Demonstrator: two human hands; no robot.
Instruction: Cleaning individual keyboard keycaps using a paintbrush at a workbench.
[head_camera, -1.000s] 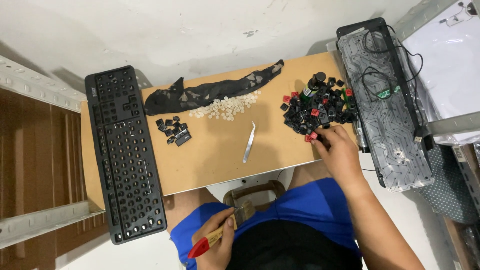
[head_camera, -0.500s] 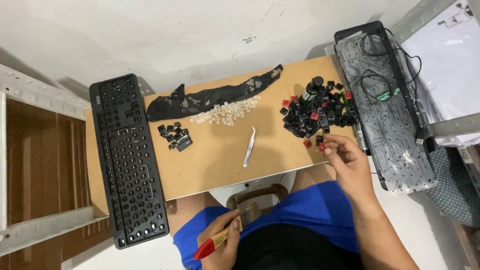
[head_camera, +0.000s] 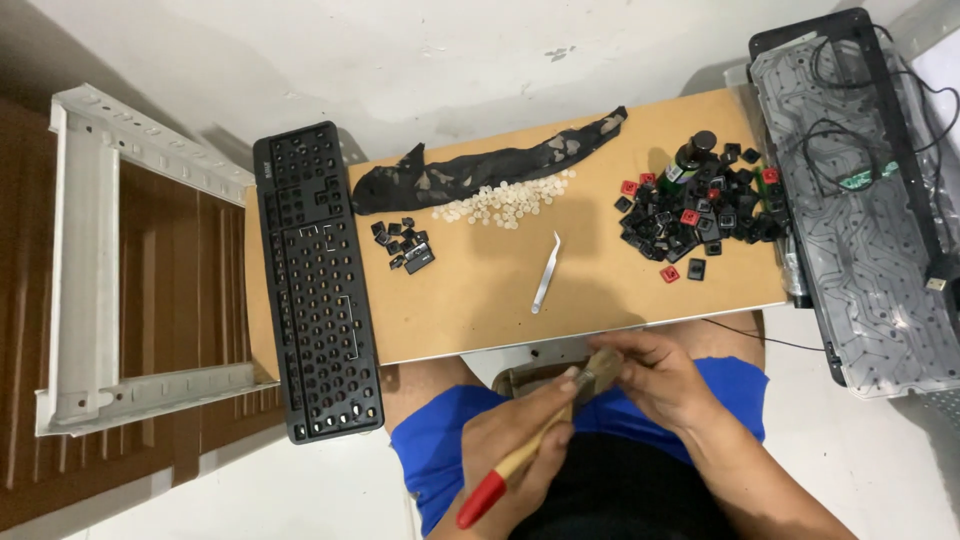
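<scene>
Left hand (head_camera: 520, 440) gripping red-handled paintbrush (head_camera: 530, 445). Right hand (head_camera: 655, 375) curled at its bristles, possibly pinching something small; can't tell. Tweezers (head_camera: 546, 272) on wooden board (head_camera: 480, 300).

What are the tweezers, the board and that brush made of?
Tweezers: likely steel, pale and shiny. Board: looks like fibreboard or plywood, matt tan, no clear grain. Brush: apparently wood handle with a glossy red end, pale bristles, held by left hand.
</scene>
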